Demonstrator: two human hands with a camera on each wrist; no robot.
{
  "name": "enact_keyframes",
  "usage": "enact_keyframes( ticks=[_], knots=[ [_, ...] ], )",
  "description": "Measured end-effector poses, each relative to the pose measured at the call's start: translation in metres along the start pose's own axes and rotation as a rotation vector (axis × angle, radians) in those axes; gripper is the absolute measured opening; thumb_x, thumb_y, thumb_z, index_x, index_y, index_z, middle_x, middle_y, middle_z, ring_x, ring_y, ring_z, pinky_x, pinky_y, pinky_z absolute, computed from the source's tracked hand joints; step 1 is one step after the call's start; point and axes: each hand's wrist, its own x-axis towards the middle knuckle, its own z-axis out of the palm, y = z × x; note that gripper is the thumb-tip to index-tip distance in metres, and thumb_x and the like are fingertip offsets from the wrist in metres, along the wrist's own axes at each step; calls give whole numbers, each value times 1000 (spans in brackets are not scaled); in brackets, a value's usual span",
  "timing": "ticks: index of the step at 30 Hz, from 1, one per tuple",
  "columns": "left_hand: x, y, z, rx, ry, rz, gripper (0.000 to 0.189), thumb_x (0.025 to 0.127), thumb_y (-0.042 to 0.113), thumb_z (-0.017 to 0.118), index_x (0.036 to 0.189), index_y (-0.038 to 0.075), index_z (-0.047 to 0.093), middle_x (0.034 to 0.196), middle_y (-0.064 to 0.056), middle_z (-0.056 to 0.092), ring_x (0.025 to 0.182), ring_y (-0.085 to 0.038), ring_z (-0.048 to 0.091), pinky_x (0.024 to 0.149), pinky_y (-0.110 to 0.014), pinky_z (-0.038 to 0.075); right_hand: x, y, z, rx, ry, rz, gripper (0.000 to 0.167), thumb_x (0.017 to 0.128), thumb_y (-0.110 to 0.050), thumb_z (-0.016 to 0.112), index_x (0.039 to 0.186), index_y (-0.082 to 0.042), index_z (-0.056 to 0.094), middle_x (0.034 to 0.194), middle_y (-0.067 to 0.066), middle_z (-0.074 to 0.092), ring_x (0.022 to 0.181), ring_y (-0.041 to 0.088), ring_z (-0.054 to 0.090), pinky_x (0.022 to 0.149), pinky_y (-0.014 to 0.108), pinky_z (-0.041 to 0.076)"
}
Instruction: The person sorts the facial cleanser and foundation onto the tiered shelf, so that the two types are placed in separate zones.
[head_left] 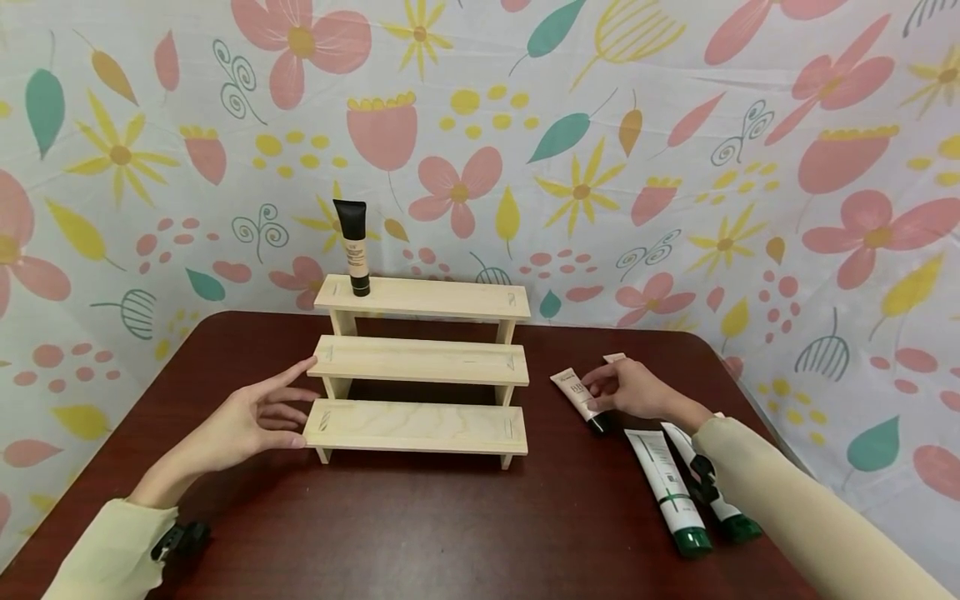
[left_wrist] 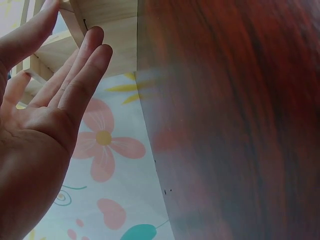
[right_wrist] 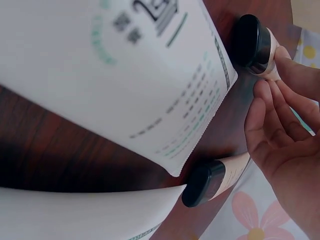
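Note:
A three-tier wooden display stand (head_left: 420, 362) sits on the table. My left hand (head_left: 251, 417) touches its left side, the index fingertip at the middle shelf and the thumb at the lowest, fingers fairly straight. Right of the stand, my right hand (head_left: 633, 392) pinches a beige BB cream tube (head_left: 572, 392) that lies on the table. Its black cap (right_wrist: 247, 42) shows beside the thumb in the right wrist view. A second beige tube (right_wrist: 234, 170) with a black cap lies close by, mostly hidden by the hand in the head view.
A black-and-beige tube (head_left: 358, 250) stands on the top shelf, toward its left end. Two white tubes with green caps lie at the right: one white tube (head_left: 663, 483) nearer the stand, the other white tube (head_left: 678, 442) partly under the right forearm. A flowered cloth (head_left: 465, 125) hangs behind the table.

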Motion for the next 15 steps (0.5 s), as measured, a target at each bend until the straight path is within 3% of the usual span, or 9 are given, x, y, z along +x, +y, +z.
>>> enact_keyframes(
  ticks=[9,15],
  knots=[
    [0,1,0,3,0,-5,105,83,5,90,168,18,30,133,-23,66,101,-23,74,85,-35,61,0,-1,0,107,-33,-11,35,93,-4,81,123,8,72,100,10,71,82,23,63,68,28,55],
    [0,0,1,3,-2,-3,105,83,5,90,168,19,30,133,-23,66,101,-23,74,85,-38,62,0,0,-2,212,-69,64,40,93,-2,80,129,11,67,106,16,69,82,25,64,67,32,56]
  ],
)
